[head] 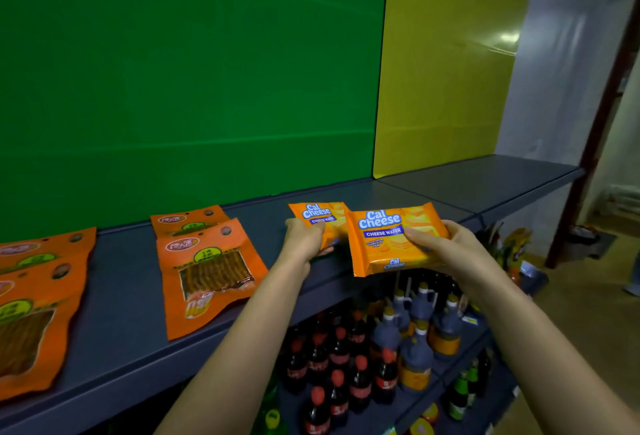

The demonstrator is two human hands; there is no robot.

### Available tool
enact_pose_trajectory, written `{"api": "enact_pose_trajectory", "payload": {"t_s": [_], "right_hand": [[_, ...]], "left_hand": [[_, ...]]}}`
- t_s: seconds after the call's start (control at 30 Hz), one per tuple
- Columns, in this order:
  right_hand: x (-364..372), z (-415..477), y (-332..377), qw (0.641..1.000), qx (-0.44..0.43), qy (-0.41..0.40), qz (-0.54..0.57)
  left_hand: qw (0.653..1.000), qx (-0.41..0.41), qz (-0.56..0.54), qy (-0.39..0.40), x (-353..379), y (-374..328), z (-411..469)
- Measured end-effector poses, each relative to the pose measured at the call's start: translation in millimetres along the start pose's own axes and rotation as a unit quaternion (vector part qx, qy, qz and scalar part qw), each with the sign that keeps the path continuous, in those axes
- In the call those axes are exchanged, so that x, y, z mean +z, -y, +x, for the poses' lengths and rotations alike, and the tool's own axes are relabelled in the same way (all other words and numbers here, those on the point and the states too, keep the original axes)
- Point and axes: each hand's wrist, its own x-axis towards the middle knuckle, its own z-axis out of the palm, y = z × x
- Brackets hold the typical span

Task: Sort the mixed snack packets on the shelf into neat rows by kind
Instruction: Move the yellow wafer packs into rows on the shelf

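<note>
Two orange Cal Cheese wafer packets are in my hands over the grey shelf (450, 188). My right hand (446, 249) grips the nearer wafer packet (388, 244) by its right edge, tilted up at the shelf's front lip. My left hand (304, 240) holds the farther wafer packet (322, 216), which lies flat on the shelf partly behind the first. Left of them lie two overlapping orange spicy-strip pouches (207, 268), one partly under the other. Further orange pouches (38, 296) lie at the far left edge.
Green (190, 71) and yellow (446, 64) back panels stand behind the shelf. The shelf's right part is bare grey. The lower shelf holds cola bottles (332, 365) and dark sauce jugs (415, 348). An aisle floor (588, 313) opens at the right.
</note>
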Motion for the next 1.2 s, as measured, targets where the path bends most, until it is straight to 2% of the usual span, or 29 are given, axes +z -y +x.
{"api": "enact_pose_trajectory", "payload": {"t_s": [0.1,0.27,0.4,0.5,0.63,0.93,1.2], "right_hand": [[3.7,32.0,-7.2,1.000,0.012,0.027,0.009],[14.7,82.7,-19.4,0.994,0.024,0.107,0.003],[23.5,124.0,-26.8,0.983,0.020,0.176,-0.043],[25.7,143.0,-25.2,0.963,0.006,0.256,-0.080],[28.5,163.6,-22.7,0.919,-0.032,0.371,-0.131],[61.3,189.2,-28.0,0.870,-0.184,0.299,-0.346],[85.1,199.6,-27.7,0.826,-0.253,0.263,-0.430]], "left_hand": [[0.999,-0.006,0.021,-0.030,7.4,5.2,19.4],[0.982,0.018,0.142,-0.121,13.6,1.3,46.2],[0.964,0.008,0.191,-0.184,12.8,-1.0,66.9],[0.951,-0.012,0.211,-0.225,10.3,-3.1,76.4],[0.927,-0.027,0.251,-0.278,10.3,-9.0,89.8],[0.883,-0.033,0.312,-0.348,4.8,-16.2,113.5],[0.869,-0.011,0.329,-0.370,-2.6,-11.5,127.7]]}}
